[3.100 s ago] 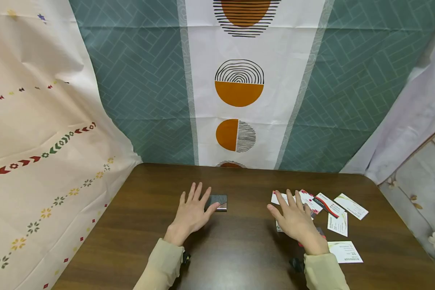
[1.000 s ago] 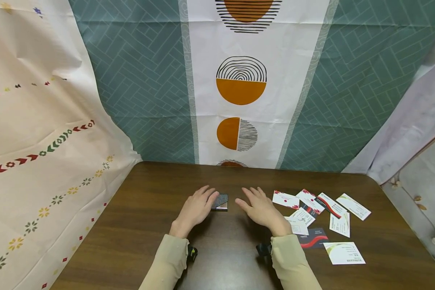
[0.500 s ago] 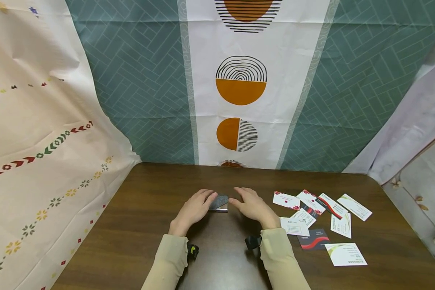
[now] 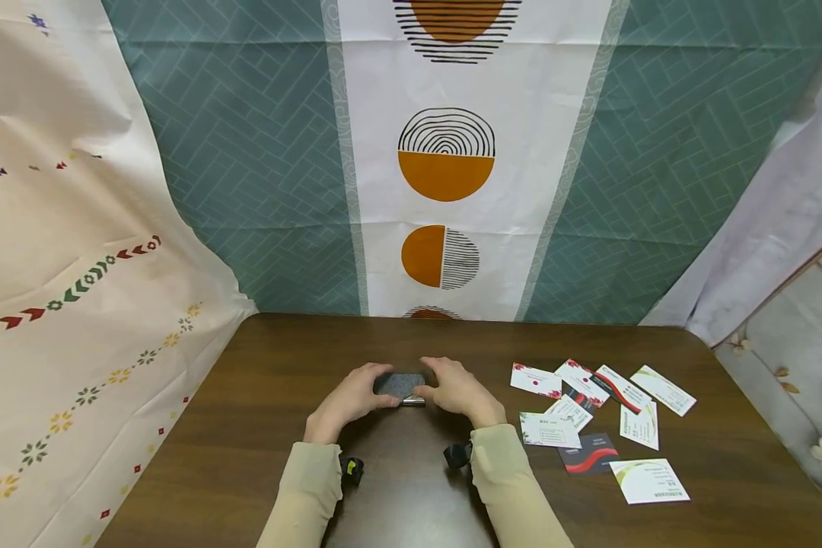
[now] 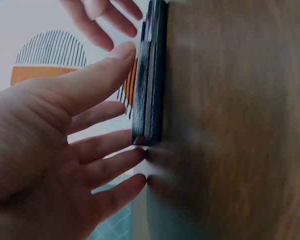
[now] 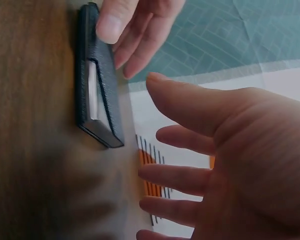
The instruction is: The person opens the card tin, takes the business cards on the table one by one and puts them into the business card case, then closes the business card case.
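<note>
A dark grey business card case (image 4: 400, 383) with a shiny metal edge lies flat on the brown table between my two hands. My left hand (image 4: 351, 396) is at its left end, thumb toward the front and fingers behind. In the left wrist view the fingers (image 5: 122, 160) reach the end of the case (image 5: 149, 95), and the thumb hovers at its upper face; whether it touches cannot be told. My right hand (image 4: 457, 392) curves loosely by the right end. The right wrist view shows its fingers (image 6: 175, 179) apart from the case (image 6: 97, 85).
Several business cards lie scattered on the right of the table (image 4: 260, 426), some overlapping, among them a white card (image 4: 549, 430), a dark card with a red stripe (image 4: 587, 454) and a white-green card (image 4: 649, 481). A patterned curtain (image 4: 445, 251) hangs behind the table.
My right hand has moved left from above the cards to the case's right end. My left hand has come closer, its thumb lower at the front. The case stays on the table.
</note>
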Available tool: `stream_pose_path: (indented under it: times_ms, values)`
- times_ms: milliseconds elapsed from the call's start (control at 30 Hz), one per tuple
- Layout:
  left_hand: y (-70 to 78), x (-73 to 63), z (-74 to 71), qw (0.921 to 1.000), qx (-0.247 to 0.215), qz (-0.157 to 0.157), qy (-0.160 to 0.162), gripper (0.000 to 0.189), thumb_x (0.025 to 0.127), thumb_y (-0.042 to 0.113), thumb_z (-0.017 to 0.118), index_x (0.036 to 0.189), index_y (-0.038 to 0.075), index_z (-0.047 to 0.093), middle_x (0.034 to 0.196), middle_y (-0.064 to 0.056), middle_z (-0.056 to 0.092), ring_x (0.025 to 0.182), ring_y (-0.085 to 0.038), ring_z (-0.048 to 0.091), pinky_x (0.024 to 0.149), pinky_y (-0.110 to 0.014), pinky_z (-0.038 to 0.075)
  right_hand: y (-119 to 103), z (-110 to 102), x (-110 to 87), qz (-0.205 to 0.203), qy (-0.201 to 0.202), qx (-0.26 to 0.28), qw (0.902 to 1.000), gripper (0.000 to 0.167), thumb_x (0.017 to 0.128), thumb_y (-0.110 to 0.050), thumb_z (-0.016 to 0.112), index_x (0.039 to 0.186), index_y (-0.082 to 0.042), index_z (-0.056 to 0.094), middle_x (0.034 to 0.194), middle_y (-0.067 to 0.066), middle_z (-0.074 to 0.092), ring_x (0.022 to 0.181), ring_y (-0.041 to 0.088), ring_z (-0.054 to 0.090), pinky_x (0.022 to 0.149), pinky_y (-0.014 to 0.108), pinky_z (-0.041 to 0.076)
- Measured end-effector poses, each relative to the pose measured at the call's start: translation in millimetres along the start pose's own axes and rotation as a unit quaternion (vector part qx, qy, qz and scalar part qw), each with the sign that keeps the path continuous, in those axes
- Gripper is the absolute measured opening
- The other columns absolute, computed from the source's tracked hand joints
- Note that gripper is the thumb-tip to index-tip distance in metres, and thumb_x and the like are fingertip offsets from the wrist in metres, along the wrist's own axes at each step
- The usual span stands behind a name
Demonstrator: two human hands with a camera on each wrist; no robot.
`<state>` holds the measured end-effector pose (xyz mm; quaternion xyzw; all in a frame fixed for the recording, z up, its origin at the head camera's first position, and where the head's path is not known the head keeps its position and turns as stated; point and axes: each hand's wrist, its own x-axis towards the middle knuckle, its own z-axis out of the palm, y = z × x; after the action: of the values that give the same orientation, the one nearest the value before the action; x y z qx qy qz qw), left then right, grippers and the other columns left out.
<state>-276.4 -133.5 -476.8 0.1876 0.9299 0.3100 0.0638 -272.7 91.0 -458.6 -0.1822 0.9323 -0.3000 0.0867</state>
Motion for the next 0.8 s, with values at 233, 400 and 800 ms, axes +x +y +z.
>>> stream_pose_path:
  times_ms: [233, 400, 800]
  values:
    - [-10.8, 0.3, -6.9, 0.9998, 0.007, 0.002, -0.017, 0.069, 0.08, 0.028, 0.082, 0.139, 0.004, 0.054, 0.137, -0.015, 0.053, 0.124, -0.031, 0.05, 0.1, -0.047, 0.042, 0, 9, 5.5, 0.002, -0.009, -0.017, 0.9998, 0.069, 0.087, -0.033, 0.075, 0.144, -0.005, 0.048, 0.142, 0.017, 0.048, 0.132, 0.038, 0.041, 0.104, 0.057, 0.035]
    - [-16.0, -1.3, -12.2, 0.9991, 0.019, -0.003, -0.037, 0.075, 0.078, 0.026, 0.084, 0.14, 0.002, 0.051, 0.14, -0.015, 0.051, 0.129, -0.032, 0.047, 0.103, -0.048, 0.039, 1, 13, 7.7, -0.004, -0.004, -0.025, 0.9997, 0.072, 0.083, -0.032, 0.079, 0.142, -0.005, 0.05, 0.143, 0.017, 0.048, 0.134, 0.038, 0.038, 0.104, 0.061, 0.031]
    - [-20.1, -2.8, -13.7, 0.9986, 0.028, -0.019, -0.041, 0.075, 0.079, 0.019, 0.084, 0.142, 0.0, 0.048, 0.146, -0.016, 0.045, 0.135, -0.033, 0.04, 0.107, -0.047, 0.035, 0, 15, 7.2, -0.005, 0.004, -0.047, 0.9989, 0.069, 0.078, -0.029, 0.084, 0.136, -0.003, 0.055, 0.143, 0.019, 0.046, 0.135, 0.039, 0.036, 0.104, 0.061, 0.03]
